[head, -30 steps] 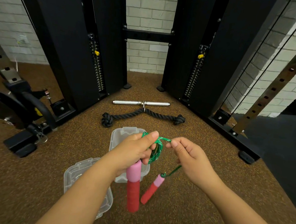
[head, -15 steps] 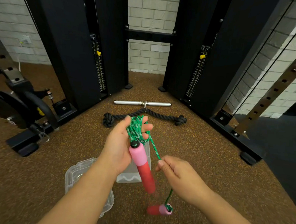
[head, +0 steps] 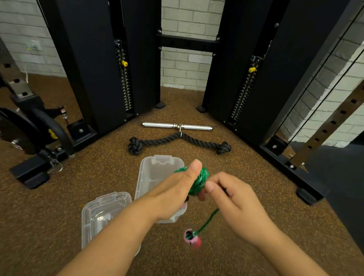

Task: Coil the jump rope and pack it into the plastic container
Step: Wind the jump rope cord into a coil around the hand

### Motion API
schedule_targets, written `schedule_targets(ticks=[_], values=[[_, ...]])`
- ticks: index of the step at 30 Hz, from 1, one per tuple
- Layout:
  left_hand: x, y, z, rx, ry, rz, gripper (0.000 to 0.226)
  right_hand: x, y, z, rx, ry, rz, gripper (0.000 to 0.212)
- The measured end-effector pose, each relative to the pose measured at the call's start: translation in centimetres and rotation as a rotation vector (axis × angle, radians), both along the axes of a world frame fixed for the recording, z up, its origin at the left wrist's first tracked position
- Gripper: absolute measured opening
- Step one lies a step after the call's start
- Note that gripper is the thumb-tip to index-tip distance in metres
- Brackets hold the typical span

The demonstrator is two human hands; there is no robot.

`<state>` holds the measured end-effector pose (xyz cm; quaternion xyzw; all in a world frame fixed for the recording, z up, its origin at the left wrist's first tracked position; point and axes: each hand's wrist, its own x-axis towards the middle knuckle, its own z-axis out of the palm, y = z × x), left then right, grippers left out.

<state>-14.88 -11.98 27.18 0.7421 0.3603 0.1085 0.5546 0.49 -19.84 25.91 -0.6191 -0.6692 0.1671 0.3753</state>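
Note:
My left hand [head: 175, 192] grips a bundle of coiled green jump rope [head: 200, 181] above the clear plastic container [head: 154, 172], which stands open on the floor. One handle is mostly hidden under that hand. My right hand [head: 234, 201] pinches the loose green strand just right of the coil. That strand hangs down to the second pink and red handle [head: 191, 238], which dangles near the floor and looks blurred. The container's clear lid [head: 103, 214] lies on the floor to the left of my left forearm.
A black knotted triceps rope [head: 179, 143] and a chrome bar [head: 177, 126] lie beyond the container. Black cable-machine columns [head: 92, 59] rise at the left and right. An exercise bike base [head: 32, 168] stands at the left. The floor is brown speckled rubber.
My left hand has turned palm down and lowered, hiding its handle. My right hand has risen to the coil with the strand. The free handle has swung right and lifted slightly.

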Motion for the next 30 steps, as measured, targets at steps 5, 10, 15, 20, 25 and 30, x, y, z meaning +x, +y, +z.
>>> schedule_targets(ticks=[5, 10, 15, 20, 25, 30], values=[[0.2, 0.7, -1.1, -0.093, -0.006, -0.070, 0.121, 1.2, 0.4, 0.4, -0.020, 0.173, -0.090, 0.023], [0.4, 1.3, -1.1, -0.297, -0.199, -0.050, 0.072, 2.0, 1.0, -1.3, -0.084, 0.305, -0.112, 0.044], [0.9, 1.4, -1.0, -0.385, -0.332, 0.071, 0.032, 2.3, 1.4, -1.8, -0.063, 0.400, -0.124, 0.051], [1.0, 1.3, -0.3, -0.453, -0.410, 0.158, 0.041, 2.4, 1.4, -2.0, -0.065, 0.426, -0.102, 0.025], [1.0, 2.2, -0.1, -0.616, -0.710, 0.381, 0.042, 2.6, 1.0, -3.0, -0.116, 0.410, -0.122, 0.027], [0.1, 3.1, 0.1, -0.738, -0.891, 0.406, 0.043, 1.8, 0.4, -4.3, -0.285, 0.157, -0.062, 0.026]])
